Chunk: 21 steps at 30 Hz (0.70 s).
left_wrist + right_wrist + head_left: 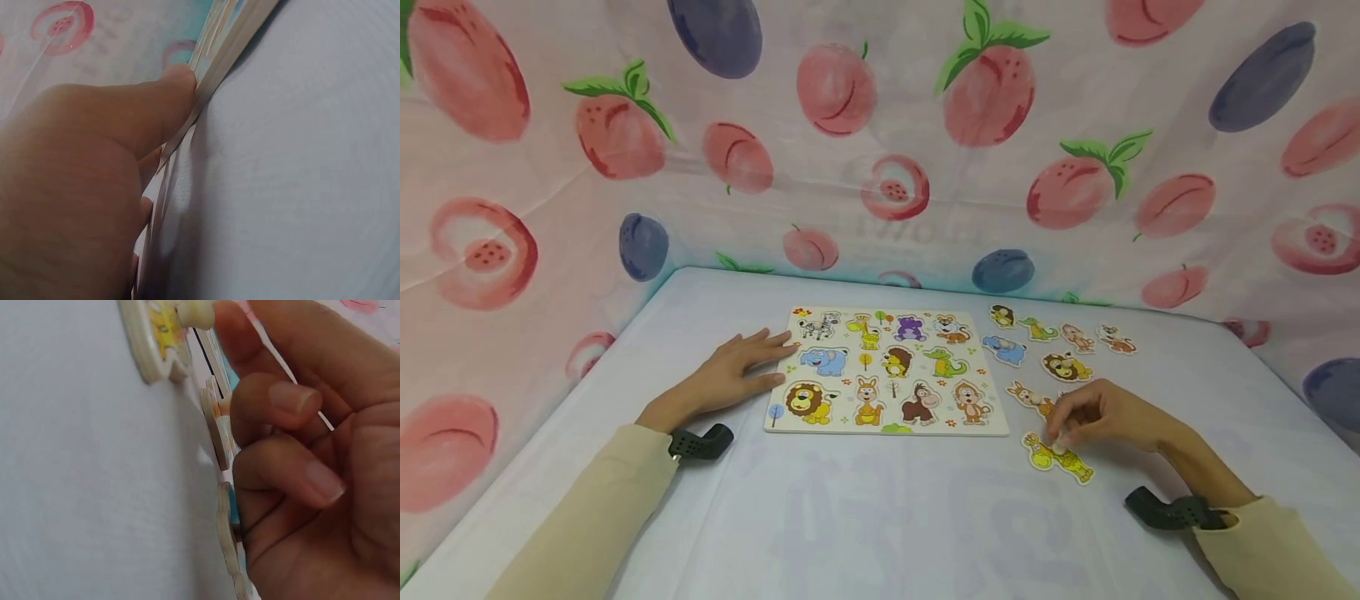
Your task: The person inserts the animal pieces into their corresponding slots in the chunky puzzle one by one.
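Note:
A puzzle board (887, 431) printed with cartoon animals lies flat on the table. My left hand (730, 372) rests at its left side with fingers stretched out, touching the edge; in the left wrist view the thumb (169, 100) lies against the board's rim. To the right of the board, my right hand (1108, 417) pinches the small pale knob (197, 314) of a yellow giraffe puzzle piece (1078, 468). Whether the piece is off the table I cannot tell. Just behind, a kangaroo piece (1026, 396) is partly hidden by that hand.
Several loose knobbed pieces lie beyond the right hand: a lion (1066, 368), an elephant (1003, 350), a hedgehog (1002, 316), a crocodile (1039, 330), a monkey (1077, 337) and a tiger (1117, 340). A fruit-print cloth (820, 192) hangs behind the white table (865, 517).

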{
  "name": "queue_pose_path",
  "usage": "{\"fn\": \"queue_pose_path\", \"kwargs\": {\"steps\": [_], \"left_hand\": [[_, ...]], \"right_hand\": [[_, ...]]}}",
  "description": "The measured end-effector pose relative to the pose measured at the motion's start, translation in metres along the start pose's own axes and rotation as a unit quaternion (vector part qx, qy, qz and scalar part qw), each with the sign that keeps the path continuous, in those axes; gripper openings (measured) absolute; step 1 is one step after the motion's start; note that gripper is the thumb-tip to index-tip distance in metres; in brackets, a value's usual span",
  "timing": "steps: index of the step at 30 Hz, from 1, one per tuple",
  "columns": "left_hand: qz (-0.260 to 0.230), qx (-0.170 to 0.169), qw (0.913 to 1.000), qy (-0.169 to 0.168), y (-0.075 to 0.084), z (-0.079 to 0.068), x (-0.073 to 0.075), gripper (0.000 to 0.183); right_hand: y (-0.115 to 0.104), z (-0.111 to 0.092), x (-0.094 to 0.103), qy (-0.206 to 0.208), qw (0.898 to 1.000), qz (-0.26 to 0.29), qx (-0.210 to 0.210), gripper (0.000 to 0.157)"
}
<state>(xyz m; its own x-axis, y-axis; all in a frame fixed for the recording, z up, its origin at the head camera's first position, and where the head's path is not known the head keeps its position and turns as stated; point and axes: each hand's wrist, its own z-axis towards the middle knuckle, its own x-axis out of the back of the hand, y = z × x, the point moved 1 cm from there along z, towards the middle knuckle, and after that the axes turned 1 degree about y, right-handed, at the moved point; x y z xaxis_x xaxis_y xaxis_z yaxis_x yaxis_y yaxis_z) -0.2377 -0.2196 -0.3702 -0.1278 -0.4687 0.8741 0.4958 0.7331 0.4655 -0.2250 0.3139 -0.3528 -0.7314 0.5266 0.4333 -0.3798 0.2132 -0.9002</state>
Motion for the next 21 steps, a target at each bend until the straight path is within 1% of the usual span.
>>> {"fn": "queue_pose_path", "kwargs": {"steps": [3,9,16,21], "left_hand": [[0.000,0.002,1.0000,-0.001,0.0005,0.0002,0.0003,0.054],[0.003,0.003,1.0000,0.000,0.0001,0.0003,0.0000,0.054],[0.000,0.004,1.0000,0.004,0.0017,0.0004,0.0003,0.055],[0.002,0.010,0.9999,-0.002,0.0017,0.0009,0.0009,0.055]], "right_hand": [[0.0007,-0.0003,-0.0002,-0.008,1.000,-0.003,-0.005,0.019],[0.0005,-0.0015,-0.0005,-0.012,0.999,-0.022,-0.025,0.017],[-0.0008,-0.0018,0.0001,-0.026,0.999,-0.028,-0.032,0.018],[-0.0026,-0.0015,0.0003,-0.031,0.998,-0.042,-0.043,0.017]]}}
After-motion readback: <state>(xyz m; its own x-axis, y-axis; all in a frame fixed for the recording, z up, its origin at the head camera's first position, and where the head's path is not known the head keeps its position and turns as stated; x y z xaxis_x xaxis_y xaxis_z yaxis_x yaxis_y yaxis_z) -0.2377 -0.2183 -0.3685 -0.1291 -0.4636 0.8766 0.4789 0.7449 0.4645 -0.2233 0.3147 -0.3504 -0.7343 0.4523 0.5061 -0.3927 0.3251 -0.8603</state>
